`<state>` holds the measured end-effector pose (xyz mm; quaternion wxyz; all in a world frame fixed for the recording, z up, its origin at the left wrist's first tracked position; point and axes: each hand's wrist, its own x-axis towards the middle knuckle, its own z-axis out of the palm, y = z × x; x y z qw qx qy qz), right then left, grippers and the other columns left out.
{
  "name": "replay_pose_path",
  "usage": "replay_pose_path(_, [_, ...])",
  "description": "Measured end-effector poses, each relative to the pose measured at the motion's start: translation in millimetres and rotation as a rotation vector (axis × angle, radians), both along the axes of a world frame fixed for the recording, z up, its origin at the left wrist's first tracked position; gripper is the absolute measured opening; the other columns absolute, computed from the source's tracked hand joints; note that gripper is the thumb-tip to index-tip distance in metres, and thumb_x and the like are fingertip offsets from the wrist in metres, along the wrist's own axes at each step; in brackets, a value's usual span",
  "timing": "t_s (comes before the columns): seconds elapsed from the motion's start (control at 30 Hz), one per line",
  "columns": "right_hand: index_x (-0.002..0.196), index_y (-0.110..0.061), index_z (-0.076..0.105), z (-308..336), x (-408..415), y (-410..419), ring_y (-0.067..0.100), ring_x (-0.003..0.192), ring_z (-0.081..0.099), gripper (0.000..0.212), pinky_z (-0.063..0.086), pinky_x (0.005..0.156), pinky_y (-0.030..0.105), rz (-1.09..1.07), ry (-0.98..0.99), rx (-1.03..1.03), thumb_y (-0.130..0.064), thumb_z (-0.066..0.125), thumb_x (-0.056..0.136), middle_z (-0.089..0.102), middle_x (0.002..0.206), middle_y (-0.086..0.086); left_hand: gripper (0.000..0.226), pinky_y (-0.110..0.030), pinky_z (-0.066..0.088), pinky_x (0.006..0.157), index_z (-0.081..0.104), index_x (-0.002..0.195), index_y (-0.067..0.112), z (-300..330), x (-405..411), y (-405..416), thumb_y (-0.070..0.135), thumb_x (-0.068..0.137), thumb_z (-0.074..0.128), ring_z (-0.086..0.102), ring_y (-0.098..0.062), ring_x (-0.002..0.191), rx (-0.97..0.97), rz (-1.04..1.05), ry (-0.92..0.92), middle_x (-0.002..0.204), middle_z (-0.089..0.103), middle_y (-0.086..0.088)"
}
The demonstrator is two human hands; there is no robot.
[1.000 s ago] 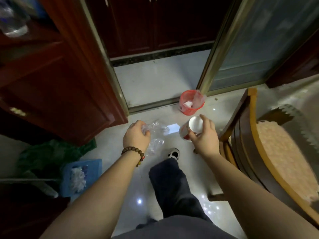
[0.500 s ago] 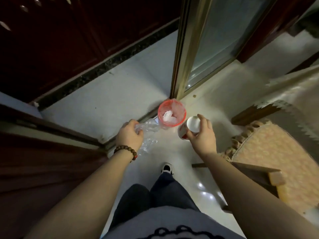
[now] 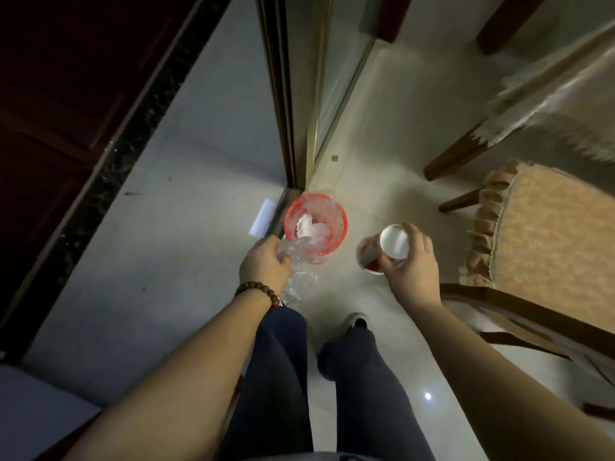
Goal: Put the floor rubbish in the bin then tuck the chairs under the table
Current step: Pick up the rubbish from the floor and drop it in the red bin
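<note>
The left hand (image 3: 264,264) clutches a crumpled clear plastic bottle (image 3: 298,261), its top over the rim of the red bin (image 3: 339,216). Right of that, the right hand (image 3: 411,264) grips a red-and-white paper cup (image 3: 382,249), with a cushioned chair (image 3: 545,241) beyond.

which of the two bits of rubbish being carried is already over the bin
The crumpled clear plastic bottle in the left hand: its top end overlaps the red bin rim. The red-and-white paper cup in the right hand is beside the bin.

Bare forearms, a brown beaded bracelet (image 3: 258,292) on the left wrist, dark trousers (image 3: 276,377), dark shoes (image 3: 355,322).
</note>
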<state>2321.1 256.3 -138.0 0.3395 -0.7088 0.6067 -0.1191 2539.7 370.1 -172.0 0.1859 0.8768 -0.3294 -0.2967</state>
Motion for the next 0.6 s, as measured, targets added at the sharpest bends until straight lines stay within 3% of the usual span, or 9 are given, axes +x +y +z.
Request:
replay_pose_path(0.13, [0.136, -0.019, 0.040, -38, 18, 0, 0.023, 0.118, 0.049, 0.066, 0.037, 0.085, 0.027, -0.099, 0.028, 0.038, -0.035, 0.071, 0.080, 0.044, 0.136, 0.004, 0.004, -0.033, 0.049, 0.058, 0.053, 0.088, 0.019, -55, 22, -32, 0.021, 0.085, 0.050, 0.055, -0.024, 0.066, 0.042, -0.105, 0.044, 0.076, 0.057, -0.003])
replay_pose_path(0.27, [0.136, -0.022, 0.041, -94, 28, -20, 0.019, 0.120, 0.047, 0.064, 0.038, 0.089, 0.027, -0.199, 0.015, 0.030, -0.035, 0.072, 0.081, 0.045, 0.136, 0.002, 0.005, -0.025, 0.039, 0.055, 0.053, 0.090, 0.019, -129, 35, -75, 0.021, 0.087, 0.050, 0.051, -0.017, 0.061, 0.060, -0.134, 0.069, 0.072, 0.052, 0.001])
replay_pose_path(0.4, [0.135, -0.027, 0.040, -166, 31, -43, 0.005, 0.112, 0.042, 0.065, 0.036, 0.088, 0.026, -0.254, -0.023, 0.010, -0.034, 0.073, 0.079, 0.046, 0.135, -0.001, 0.004, -0.023, 0.034, 0.049, 0.051, 0.086, 0.017, -226, 39, -115, 0.020, 0.089, 0.050, 0.049, -0.015, 0.058, 0.065, -0.141, 0.037, 0.070, 0.051, -0.002])
replay_pose_path(0.5, [0.135, -0.029, 0.040, -224, 30, -54, 0.003, 0.111, 0.042, 0.066, 0.037, 0.088, 0.027, -0.254, -0.052, 0.006, -0.032, 0.073, 0.078, 0.047, 0.133, -0.004, 0.020, -0.021, 0.028, 0.046, 0.053, 0.110, 0.014, -298, 36, -142, 0.019, 0.092, 0.048, 0.048, -0.014, 0.063, 0.049, -0.171, -0.006, 0.081, 0.056, -0.002])
replay_pose_path(0.6, [0.134, -0.030, 0.040, -271, 29, -58, 0.001, 0.110, 0.043, 0.065, 0.037, 0.089, 0.026, -0.245, -0.086, 0.002, -0.030, 0.073, 0.078, 0.046, 0.126, -0.013, 0.031, -0.028, 0.044, 0.056, 0.046, 0.118, 0.011, -359, 33, -157, 0.024, 0.090, 0.051, 0.056, -0.022, 0.080, 0.088, -0.162, -0.035, 0.105, 0.058, -0.011])
